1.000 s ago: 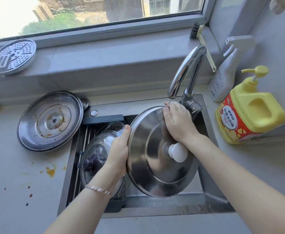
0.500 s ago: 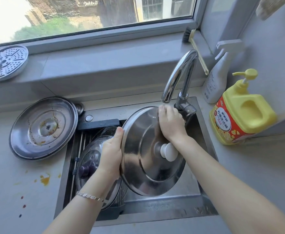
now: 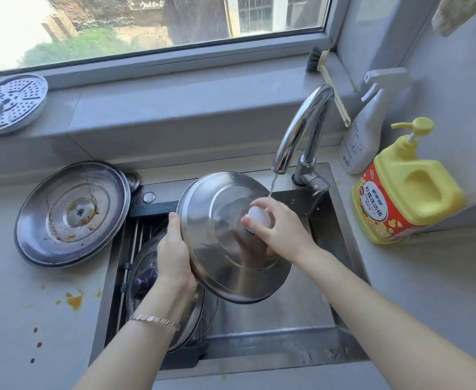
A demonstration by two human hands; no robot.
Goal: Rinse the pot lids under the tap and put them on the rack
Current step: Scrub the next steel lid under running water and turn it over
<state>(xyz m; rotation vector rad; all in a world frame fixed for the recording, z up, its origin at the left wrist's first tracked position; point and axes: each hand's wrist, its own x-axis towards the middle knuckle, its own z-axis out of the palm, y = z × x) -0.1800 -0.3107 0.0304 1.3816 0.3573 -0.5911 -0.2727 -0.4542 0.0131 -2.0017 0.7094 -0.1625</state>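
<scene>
While tap (image 3: 301, 128) runs thin stream, my left hand (image 3: 173, 254) grips left rim of steel lid (image 3: 225, 277), tilted over sink (image 3: 287, 358); my right hand (image 3: 282, 232) pinches its white knob (image 3: 259, 216). Glass lid (image 3: 141, 263) lies on rack (image 3: 135, 232) beneath my left hand; soiled lid (image 3: 73, 212) rests on counter (image 3: 34, 305).

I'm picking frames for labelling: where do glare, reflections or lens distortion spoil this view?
Head view: daylight blows out the window at upper left; the steel lid mirrors the right hand below its white knob; the wide-angle lens bows the window frame; little blur.
</scene>
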